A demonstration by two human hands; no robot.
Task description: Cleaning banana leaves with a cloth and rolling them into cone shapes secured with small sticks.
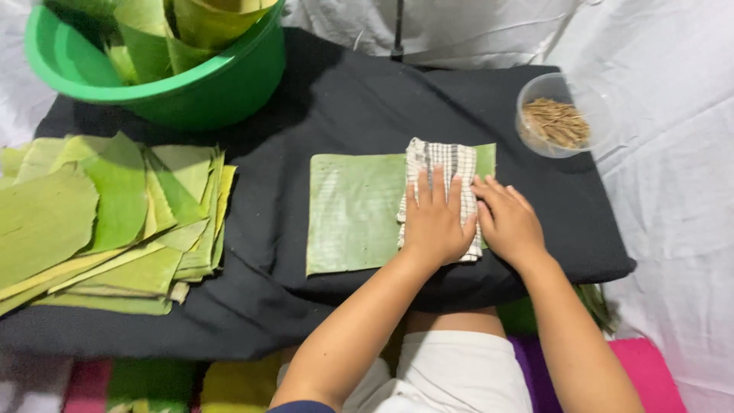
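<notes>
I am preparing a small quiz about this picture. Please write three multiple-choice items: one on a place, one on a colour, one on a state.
1. Where does the clear bowl of thin brown sticks stand?
A. at the far right of the black cloth
B. inside the green tub
C. on the leaf stack

2. What colour is the tub holding rolled leaves?
A. red
B. green
C. white

3. How is the left hand placed?
A. lifted in the air
B. gripping the tub
C. pressed flat on the checked cloth

Answers: 1 A, it sits by the far right edge of the black cloth; 2 B, its rim and wall are green; 3 C, its palm lies on the checked cloth over the single leaf.
</notes>
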